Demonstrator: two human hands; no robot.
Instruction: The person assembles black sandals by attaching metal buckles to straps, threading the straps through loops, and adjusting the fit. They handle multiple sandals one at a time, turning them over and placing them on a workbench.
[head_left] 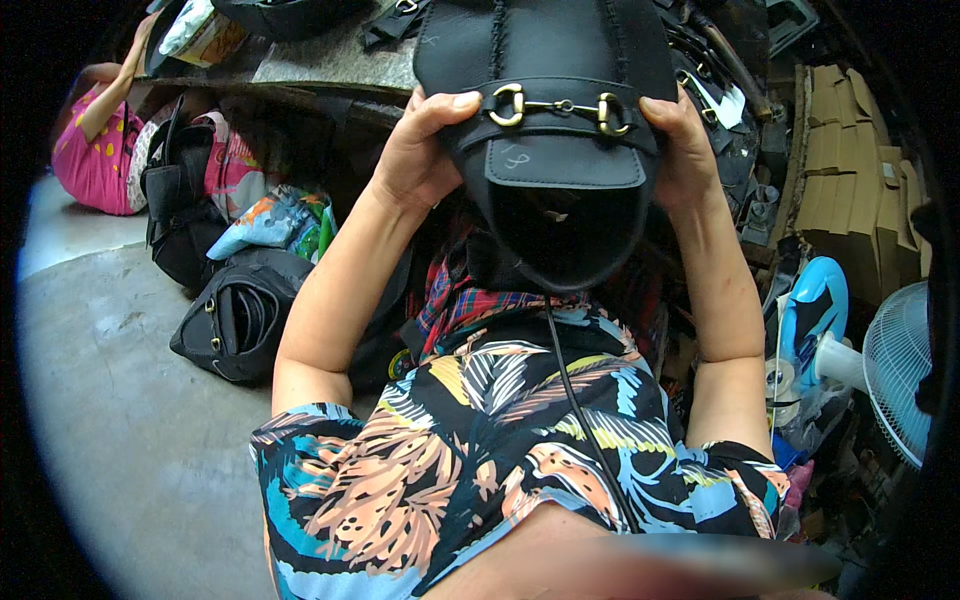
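Black leather shoe upper [560,120], brass bit across; both hands' grip clasps its sides.

Lit softly and evenly, as by daylight, brightest on the grey concrete floor [110,400] down and left of the fingers [455,103]. No hard shadows; only a dim pool under the bench, left of the left hand [415,150]. Dull sheen on the black leather shoe upper [560,60] just above the fingertips, small glints on its gold buckle [558,108] between the two hands. Deep black inside the opening below the thumbs, detail lost. Sharp around the right hand [685,150]; smeared and out of focus along the bottom edge, far below the fingers. Strong fisheye bending outward, black vignette ringing the frame; white fan [895,370] at far right curved and washed pale.
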